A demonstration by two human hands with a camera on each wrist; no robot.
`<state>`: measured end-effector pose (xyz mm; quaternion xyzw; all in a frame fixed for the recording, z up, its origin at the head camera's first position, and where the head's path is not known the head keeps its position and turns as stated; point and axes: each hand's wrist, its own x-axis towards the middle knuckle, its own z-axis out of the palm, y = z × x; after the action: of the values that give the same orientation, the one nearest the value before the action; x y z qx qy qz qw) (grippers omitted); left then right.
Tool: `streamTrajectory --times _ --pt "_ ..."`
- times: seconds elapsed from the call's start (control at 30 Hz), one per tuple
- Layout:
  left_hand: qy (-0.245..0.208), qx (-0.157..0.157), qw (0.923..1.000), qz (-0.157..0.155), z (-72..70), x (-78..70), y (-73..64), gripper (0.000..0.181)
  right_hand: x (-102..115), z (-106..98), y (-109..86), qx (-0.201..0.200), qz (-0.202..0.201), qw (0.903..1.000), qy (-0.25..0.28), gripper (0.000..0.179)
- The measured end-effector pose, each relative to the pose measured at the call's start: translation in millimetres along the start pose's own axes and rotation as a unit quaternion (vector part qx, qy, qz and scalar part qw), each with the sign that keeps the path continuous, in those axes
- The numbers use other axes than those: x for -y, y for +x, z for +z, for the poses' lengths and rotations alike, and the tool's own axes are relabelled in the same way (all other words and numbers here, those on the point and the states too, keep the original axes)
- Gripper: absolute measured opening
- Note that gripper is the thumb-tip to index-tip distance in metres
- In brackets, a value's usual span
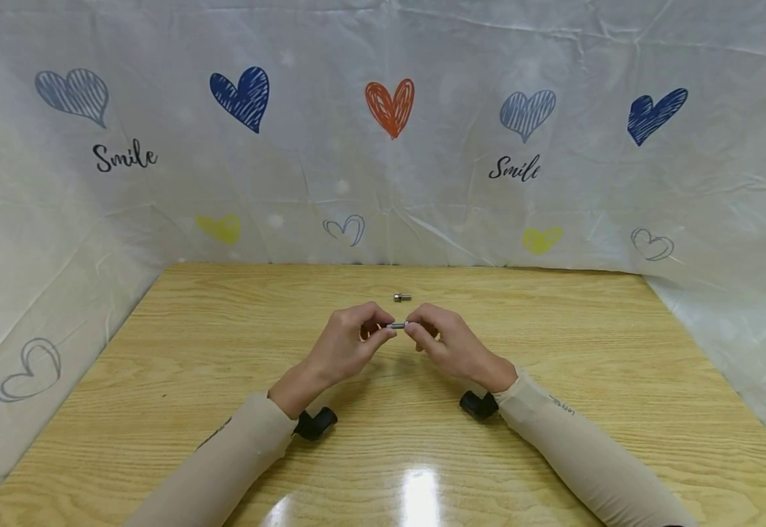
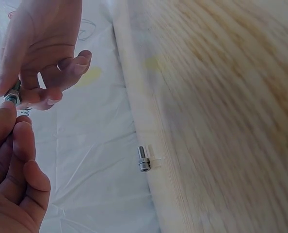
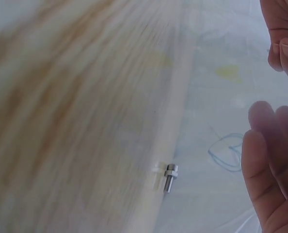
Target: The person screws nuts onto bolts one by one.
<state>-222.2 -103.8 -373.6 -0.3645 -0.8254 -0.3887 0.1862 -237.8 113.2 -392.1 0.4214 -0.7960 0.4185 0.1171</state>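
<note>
Both hands meet over the table, a small metal bolt [image 1: 397, 326] spanning their fingertips. My left hand [image 1: 350, 340] pinches its left end between thumb and index finger. At the other end, the thumb and forefinger of my right hand [image 1: 448, 340] grip around a hex nut [image 2: 11, 97] on the bolt; part of the thread shows beside it in the left wrist view. Just beyond the hands, a second bolt [image 1: 402, 298] with a nut on it lies on its side on the table. The right wrist view mostly hides the held pieces behind fingers.
The wood-grain table [image 1: 224, 322] reaches back to a white cloth [image 1: 330, 161] printed with hearts and "Smile". Black wrist-camera mounts, a left one [image 1: 317, 423] and a right one [image 1: 478, 405], sit below the wrists, close over the tabletop.
</note>
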Motion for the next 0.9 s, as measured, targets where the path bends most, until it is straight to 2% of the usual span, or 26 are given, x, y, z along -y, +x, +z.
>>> streamTrajectory --times 0.1,0.3,0.47,0.67,0.9 --pt "0.0 0.002 1.0 -0.006 -0.3 -0.3 -0.2 0.007 1.4 -0.2 -0.2 0.0 0.013 0.9998 0.011 0.009" --pt "0.001 0.002 0.9998 -0.018 -1.0 -0.1 -1.2 0.008 1.7 0.8 -0.1 -0.006 0.008 0.9996 0.027 0.023" --pt "0.005 0.001 0.9999 -0.012 -0.5 0.8 -1.1 0.008 0.8 1.2 -0.3 -0.004 -0.005 0.9997 0.025 0.017" --pt "0.004 -0.001 1.0 -0.006 -0.3 -0.3 -0.6 0.008 1.0 0.7 -0.1 0.003 0.004 0.9995 0.03 0.011" --pt "0.0 -0.003 1.0 0.004 -0.2 -0.6 0.2 0.008 0.2 0.1 -0.3 0.001 0.007 0.9999 0.009 0.011"
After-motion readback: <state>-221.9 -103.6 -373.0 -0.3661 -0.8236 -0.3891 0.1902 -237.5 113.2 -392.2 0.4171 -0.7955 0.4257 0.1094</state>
